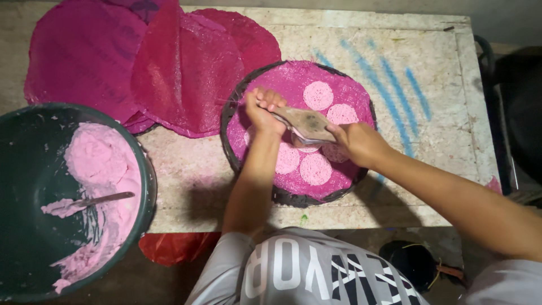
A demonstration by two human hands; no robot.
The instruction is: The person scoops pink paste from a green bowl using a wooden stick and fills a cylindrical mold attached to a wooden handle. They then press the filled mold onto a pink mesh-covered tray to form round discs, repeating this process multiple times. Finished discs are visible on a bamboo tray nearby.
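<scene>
Nearest the camera is the person's grey shirt (pixel 299 271) with large white and black lettering. To its left, at the lower left of the view, stands a dark green basin (pixel 28 192) holding a mass of pale pink paste (pixel 104 169). A metal utensil (pixel 99 200) lies in the paste with its handle pointing right. A red plastic bag (pixel 169 247) shows on the floor below the table edge, beside the basin.

Further in, both forearms reach over the pale stone table (pixel 186 186). On it lies a round dark-rimmed tray (pixel 282 196) covered with a magenta sheet (pixel 293 76). Several pale pink discs (pixel 318 95) of paste sit on that sheet, near one another around the tray's middle.

The left hand (pixel 263 110) is clenched on the left end of a flat grey-brown scraper (pixel 307 123). The right hand (pixel 357 141) is closed on its right end. The scraper is held level just above the discs at the tray's centre. Whether its edge touches the paste cannot be told.

Beyond, at the far left of the table, a stack of large round magenta sheets (pixel 79 56) overlaps, one sheet (pixel 186 73) partly lifted and folded. Blue streaks (pixel 389 73) mark the table's far right area.
</scene>
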